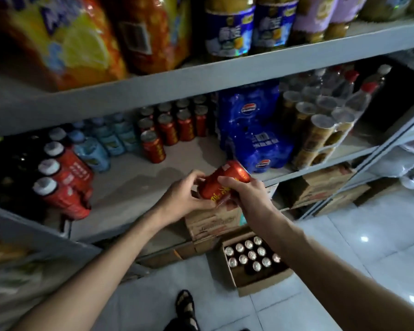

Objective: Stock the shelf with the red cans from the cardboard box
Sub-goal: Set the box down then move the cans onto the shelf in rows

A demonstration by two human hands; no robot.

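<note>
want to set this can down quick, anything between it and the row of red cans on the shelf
Nothing visible. The red can, held by the left hand and right hand, faces bare shelf up to the red cans.

Grey metal shelving (201, 75) fills upper view, dim beneath boards. Glossy pale floor tiles (380, 247) lower right, ceiling light glinting on them. Shelf upright (387, 139) at right edge.

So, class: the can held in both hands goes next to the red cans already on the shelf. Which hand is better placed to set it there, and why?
Probably the left hand. The shelved red cans stand up and left of the held can, on the left hand's side; the right hand would have to cross over.
</note>
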